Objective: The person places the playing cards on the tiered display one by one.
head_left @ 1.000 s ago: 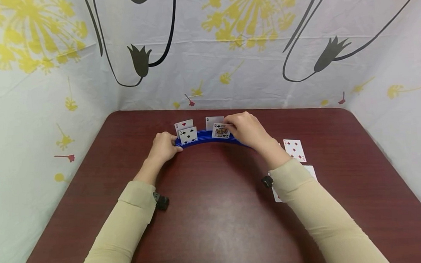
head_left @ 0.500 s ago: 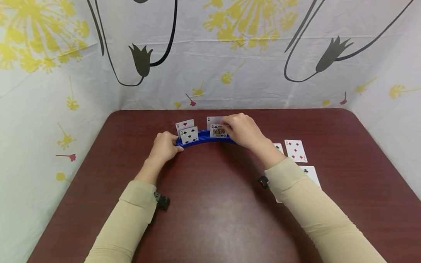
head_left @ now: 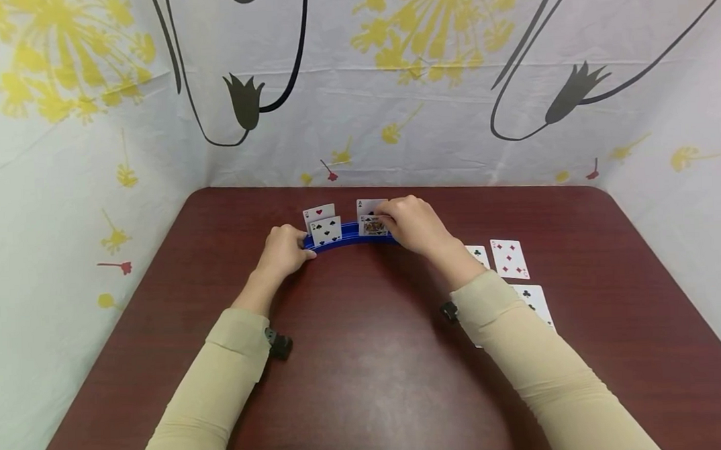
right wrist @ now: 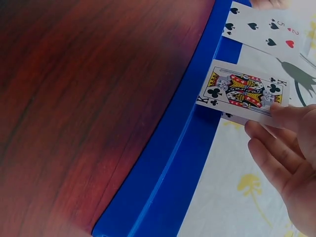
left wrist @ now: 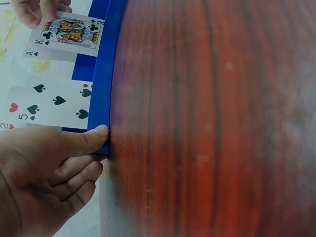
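Observation:
My left hand grips the left end of a curved blue playing card holder, with the thumb on its front edge. A five of spades stands in the holder beside that hand, in front of a two of hearts. Farther right, my right hand pinches a king of clubs near its top, thumb on its face. The king's lower edge sits in the holder's front slot. Behind it stands a black ace, mostly covered. The right part of the holder is hidden by my right hand in the head view.
On the dark red wooden table, a five of diamonds lies face up at the right. Two club cards, one a larger visible card, lie partly under my right forearm. A patterned cloth hangs around the table's back and sides.
My right hand has shifted left with the king of clubs, which now stands more squarely in front of the ace. My left hand keeps its grip on the holder.

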A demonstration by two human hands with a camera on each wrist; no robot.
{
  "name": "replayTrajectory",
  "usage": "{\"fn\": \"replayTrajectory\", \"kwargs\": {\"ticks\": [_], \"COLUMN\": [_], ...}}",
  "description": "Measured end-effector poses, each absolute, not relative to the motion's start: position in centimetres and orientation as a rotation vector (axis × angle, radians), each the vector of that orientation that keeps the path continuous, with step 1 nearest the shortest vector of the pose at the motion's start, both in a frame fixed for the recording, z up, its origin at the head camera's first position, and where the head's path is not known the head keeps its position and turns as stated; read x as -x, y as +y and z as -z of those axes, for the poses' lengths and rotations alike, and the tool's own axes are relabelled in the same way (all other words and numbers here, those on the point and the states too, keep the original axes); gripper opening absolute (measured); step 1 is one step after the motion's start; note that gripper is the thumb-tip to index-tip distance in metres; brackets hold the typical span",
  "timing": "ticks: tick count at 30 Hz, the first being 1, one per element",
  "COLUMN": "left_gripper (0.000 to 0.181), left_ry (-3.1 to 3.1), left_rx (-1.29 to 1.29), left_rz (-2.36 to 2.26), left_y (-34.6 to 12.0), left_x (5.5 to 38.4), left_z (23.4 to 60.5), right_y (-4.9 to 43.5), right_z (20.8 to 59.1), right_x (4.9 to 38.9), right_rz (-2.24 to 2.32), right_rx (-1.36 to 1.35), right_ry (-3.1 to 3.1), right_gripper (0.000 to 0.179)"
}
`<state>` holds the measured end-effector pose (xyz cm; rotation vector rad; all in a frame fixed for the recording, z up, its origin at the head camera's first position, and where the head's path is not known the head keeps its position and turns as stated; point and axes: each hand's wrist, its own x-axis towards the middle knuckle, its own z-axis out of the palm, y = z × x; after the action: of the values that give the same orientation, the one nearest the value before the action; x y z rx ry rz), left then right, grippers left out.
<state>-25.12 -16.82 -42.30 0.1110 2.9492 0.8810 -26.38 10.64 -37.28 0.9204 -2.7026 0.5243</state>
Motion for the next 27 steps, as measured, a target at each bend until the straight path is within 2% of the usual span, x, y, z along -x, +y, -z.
{"fn": "replayTrajectory", "kwargs": {"ticks": [11,20,27], "left_gripper": [0.048,0.050,0.056], "left_ry": [2.957,2.936,2.951], "left_rx": [-0.136,-0.153,-0.164], "left_rz": [-0.879,-0.852,-0.845], "left_y": [-16.4,-16.7,-17.2], "left_x": [25.3,25.4,25.4], "left_z": [42.1,41.8,42.2], "right_y": [11.0,11.5,12.3], "right_z": [38.1,37.8,37.7], "right_x": [26.6,26.5,26.5], "right_rz": [-0.396,-0.461,-0.507], "right_rx": [-0.916,-0.888,-0.871], "right_ry": [-2.704,-2.675,-2.572], "right_gripper": [0.017,0.024,0.018]}}
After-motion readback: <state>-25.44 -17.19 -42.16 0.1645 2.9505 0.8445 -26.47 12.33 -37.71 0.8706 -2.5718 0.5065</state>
